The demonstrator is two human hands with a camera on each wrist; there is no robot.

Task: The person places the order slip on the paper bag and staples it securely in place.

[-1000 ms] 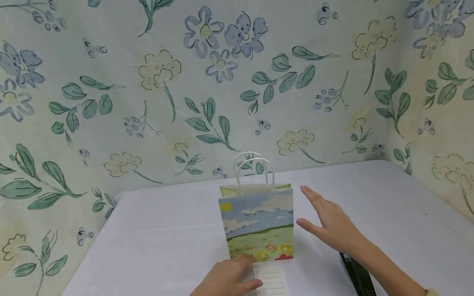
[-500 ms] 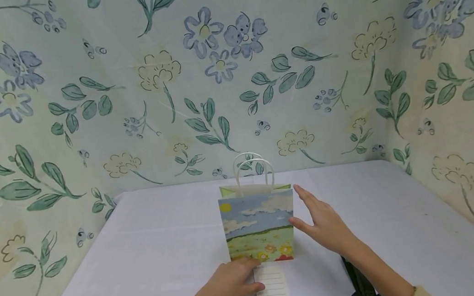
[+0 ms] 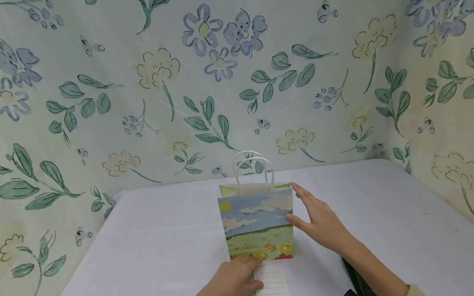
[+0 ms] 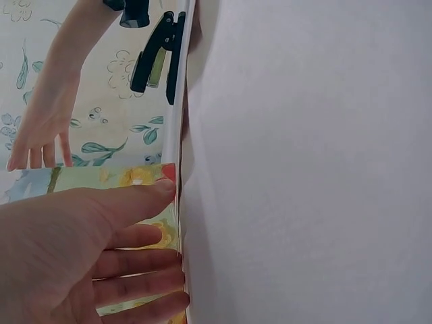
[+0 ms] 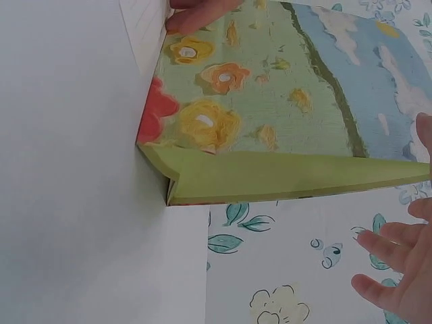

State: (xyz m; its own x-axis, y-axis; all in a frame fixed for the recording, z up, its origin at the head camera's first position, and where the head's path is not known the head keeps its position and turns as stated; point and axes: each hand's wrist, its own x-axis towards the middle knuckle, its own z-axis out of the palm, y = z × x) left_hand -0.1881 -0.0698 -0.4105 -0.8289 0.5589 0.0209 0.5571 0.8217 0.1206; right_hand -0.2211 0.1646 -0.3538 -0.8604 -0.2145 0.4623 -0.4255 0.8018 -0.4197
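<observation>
A small paper gift bag (image 3: 259, 224) with a painted sky-and-meadow front and white handles (image 3: 254, 165) stands upright on the white table. My left hand (image 3: 235, 279) rests with extended fingers at the bottom front of the bag; in the left wrist view its fingers (image 4: 138, 262) lie along the flowered lower edge. My right hand (image 3: 322, 222) is at the bag's right side, fingers extended, thumb by the front edge and fingertips by the top corner. In the right wrist view the green side panel (image 5: 270, 177) faces that hand (image 5: 405, 270). A lined paper strip (image 3: 272, 287) lies before the bag, beside my left thumb.
A black stapler (image 4: 158, 54) lies on the table to the right, partly hidden by my right forearm in the head view. Floral cloth (image 3: 217, 99) hangs behind the table and along its sides.
My right hand has moved left, from beside the bag to its right edge. The left hand has slid slightly right along the bag's base. The bag stays in place.
</observation>
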